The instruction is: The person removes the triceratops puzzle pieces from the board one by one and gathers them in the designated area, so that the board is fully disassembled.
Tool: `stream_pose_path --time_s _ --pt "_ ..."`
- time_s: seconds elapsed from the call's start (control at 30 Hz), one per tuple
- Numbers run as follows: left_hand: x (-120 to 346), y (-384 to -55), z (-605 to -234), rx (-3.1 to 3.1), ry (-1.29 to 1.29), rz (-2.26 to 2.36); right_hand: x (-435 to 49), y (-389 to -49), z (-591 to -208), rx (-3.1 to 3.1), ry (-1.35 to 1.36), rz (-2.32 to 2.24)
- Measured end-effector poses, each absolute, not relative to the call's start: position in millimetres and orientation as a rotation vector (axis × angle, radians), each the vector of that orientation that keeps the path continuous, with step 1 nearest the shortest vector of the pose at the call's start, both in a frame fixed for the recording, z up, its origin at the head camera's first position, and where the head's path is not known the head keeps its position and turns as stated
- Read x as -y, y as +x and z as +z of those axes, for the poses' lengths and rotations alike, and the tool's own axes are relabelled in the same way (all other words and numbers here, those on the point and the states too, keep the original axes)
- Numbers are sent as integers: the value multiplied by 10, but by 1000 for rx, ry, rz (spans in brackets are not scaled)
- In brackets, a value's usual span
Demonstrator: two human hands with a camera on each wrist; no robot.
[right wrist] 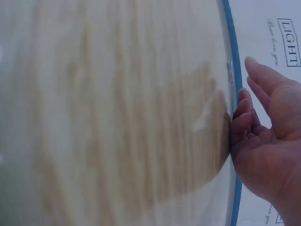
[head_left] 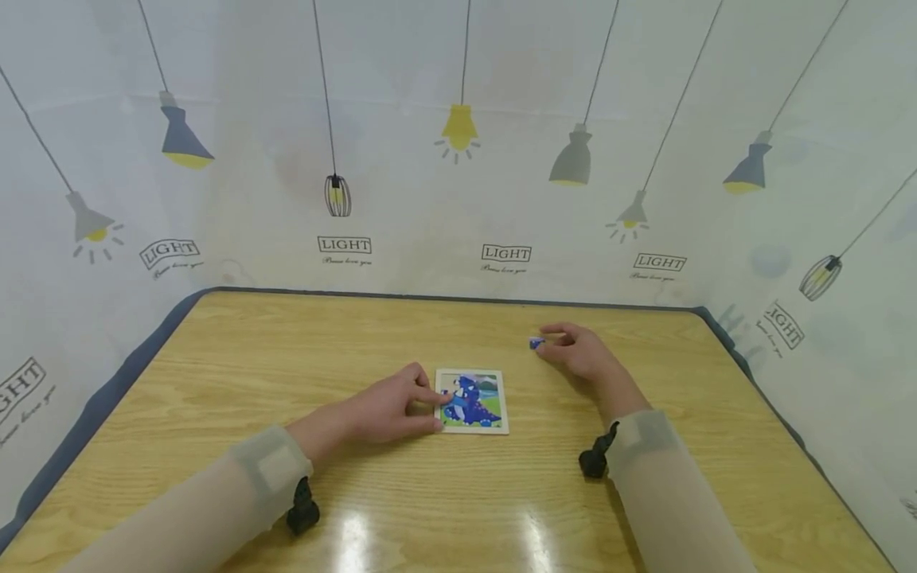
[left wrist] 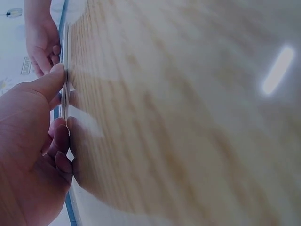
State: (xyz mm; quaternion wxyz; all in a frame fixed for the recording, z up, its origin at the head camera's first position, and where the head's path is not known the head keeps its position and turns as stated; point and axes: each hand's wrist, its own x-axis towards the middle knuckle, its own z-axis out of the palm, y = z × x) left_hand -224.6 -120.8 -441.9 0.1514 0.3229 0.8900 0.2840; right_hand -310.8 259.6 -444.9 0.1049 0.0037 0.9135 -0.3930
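A small square jigsaw puzzle (head_left: pixel 473 410) with a blue cartoon dinosaur and a pale frame lies flat on the table. A plain beige patch shows near its upper left corner. My left hand (head_left: pixel 387 406) rests at its left side, index fingertip on the picture and thumb at the lower left corner. In the left wrist view the thumb (left wrist: pixel 49 84) reaches the board's thin edge, with other fingers bent below. Farther right, a small blue-and-white puzzle piece (head_left: pixel 536 343) lies beside my right hand (head_left: pixel 582 354). The right thumb is nearest it, and the index finger stands apart above.
The wooden table (head_left: pixel 286 342) has a dark blue edge and bright reflections at the front. Around it hangs a pale curtain (head_left: pixel 401 175) printed with lamps and lettering. A black wrist device (head_left: pixel 304 509) sits at the left sleeve cuff, another (head_left: pixel 595 460) at the right.
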Motion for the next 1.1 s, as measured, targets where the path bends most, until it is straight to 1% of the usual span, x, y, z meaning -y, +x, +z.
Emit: stream_pose_path --time_s 0.13,0.37,0.57,0.7,0.87,1.0,1.1 --pt "1207 -2242 -4405 -2550 929 822 -2569 -3065 -4421 -2719 -5 -1201" --pt "1206 -2242 -4391 -2547 917 825 -2280 -2932 -4324 -2652 -299 -1223" --pt "1200 -2255 -4379 -2538 911 825 -1931 -2842 -4259 -2506 -462 -1165" --pt "1194 -2260 -4399 -2540 916 827 -1772 -2799 -4243 -2440 -498 -1151" --pt "1169 -2263 -4431 -2537 934 833 -1707 -2769 -4281 -2420 -462 -1126" --pt "1168 -2264 -4414 -2558 941 792 -1678 -2785 -4307 -2465 -530 -994" --pt "1170 -2270 -4377 -2574 994 720 -1636 -2801 -4288 -2474 -606 -912"
